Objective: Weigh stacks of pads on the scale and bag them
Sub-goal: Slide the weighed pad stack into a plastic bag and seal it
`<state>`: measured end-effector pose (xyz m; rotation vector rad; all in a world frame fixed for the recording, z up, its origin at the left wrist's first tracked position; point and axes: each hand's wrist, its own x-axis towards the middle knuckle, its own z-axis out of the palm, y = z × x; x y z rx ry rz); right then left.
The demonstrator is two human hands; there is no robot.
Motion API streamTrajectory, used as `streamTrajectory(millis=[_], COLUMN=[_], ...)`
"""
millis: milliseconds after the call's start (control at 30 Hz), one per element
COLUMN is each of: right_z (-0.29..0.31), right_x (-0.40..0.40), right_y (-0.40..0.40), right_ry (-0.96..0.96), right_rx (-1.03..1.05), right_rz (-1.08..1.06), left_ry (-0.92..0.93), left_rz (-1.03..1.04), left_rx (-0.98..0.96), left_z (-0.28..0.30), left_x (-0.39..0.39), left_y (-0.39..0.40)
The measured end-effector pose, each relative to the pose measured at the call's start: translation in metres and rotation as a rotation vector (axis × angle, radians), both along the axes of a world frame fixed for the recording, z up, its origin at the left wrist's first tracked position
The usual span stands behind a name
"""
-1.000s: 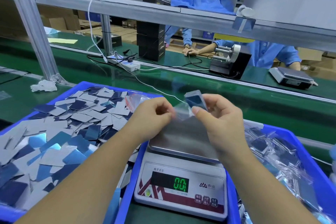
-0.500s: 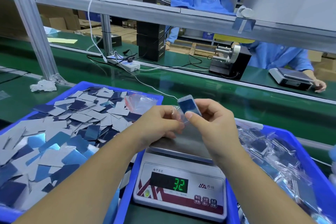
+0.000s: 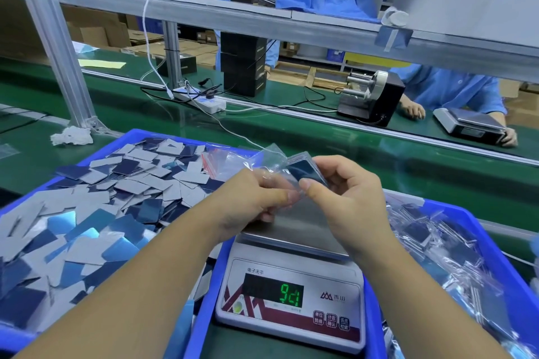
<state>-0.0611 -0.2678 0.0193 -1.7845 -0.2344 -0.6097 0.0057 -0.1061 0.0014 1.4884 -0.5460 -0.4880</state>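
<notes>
Head view: above the scale (image 3: 294,285), your right hand (image 3: 347,198) pinches a pad stack (image 3: 306,170) going into the clear bag (image 3: 262,160) your left hand (image 3: 253,201) pinches open; bagged packs right of the scale, many loose pads left.

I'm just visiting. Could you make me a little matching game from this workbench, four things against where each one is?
Things:
1 loose pads
2 scale
3 stack of pads
4 filled bags

Places:
A in the right blue bin
B between the two bins
C in the left blue bin
D held in the right hand

Pairs: 1-C, 2-B, 3-D, 4-A
</notes>
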Motion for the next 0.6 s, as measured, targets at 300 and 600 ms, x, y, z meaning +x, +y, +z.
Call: streamTrajectory(millis=[300,600], right_z=[-0.0037,-0.0039], right_x=[0.0052,0.0049], right_y=[-0.0091,-0.0094], right_ry=[0.101,0.112], right_rx=[-0.04,-0.079], right_rz=[-0.119,-0.132], left_ry=[0.171,0.267], left_rz=[0.328,0.258], left_rx=[-0.223,-0.285], left_z=[0.0102,0.0073], left_x=[0.0067,0.0047], left_y=[0.0032,0.0008])
